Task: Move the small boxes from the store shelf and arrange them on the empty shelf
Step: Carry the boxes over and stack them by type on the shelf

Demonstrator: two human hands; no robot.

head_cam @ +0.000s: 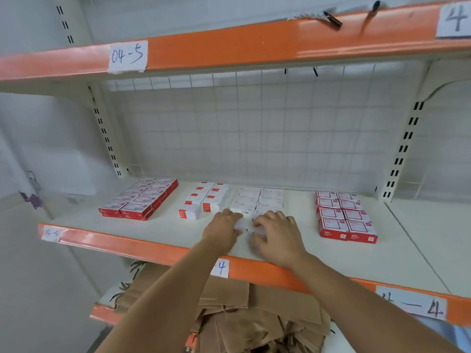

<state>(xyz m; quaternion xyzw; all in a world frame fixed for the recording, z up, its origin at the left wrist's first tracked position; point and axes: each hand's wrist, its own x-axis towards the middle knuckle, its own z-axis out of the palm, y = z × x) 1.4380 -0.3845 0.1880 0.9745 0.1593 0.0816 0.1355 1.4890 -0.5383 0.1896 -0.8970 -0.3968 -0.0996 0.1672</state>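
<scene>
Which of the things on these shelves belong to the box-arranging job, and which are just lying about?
Job: white boxes under both hands, left hand, right hand, red boxes at left, red-and-white boxes, red boxes at right, shelf.

Lying about: brown paper bags below, black pen on upper ledge.

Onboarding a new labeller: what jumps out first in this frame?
Both hands meet at the front middle of the shelf: the left hand and the right hand each hold a small white box. Four tidy blocks of boxes lie behind and beside them, red boxes far left and red boxes on the right. Bright orange shelf edges carry handwritten labels.
</scene>
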